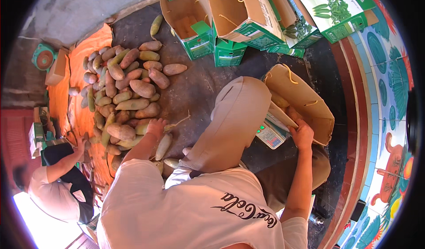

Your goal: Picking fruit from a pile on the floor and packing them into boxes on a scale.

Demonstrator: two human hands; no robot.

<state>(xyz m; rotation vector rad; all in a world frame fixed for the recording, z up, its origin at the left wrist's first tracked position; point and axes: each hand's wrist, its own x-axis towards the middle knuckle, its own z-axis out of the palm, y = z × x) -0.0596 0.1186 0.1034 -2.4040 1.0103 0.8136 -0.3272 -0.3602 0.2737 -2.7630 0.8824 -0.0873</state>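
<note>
I'd steady the box [322, 121], right hand [303, 135] gripping its edge; whether the left hand [156, 127] grips a radish [141, 129], I cannot tell.

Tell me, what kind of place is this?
Probably a small vegetable-packing spot, maybe a storeroom: there's a big heap of root vegetables, several open cardboard boxes with green printing, and a scale with a lit display.
</note>
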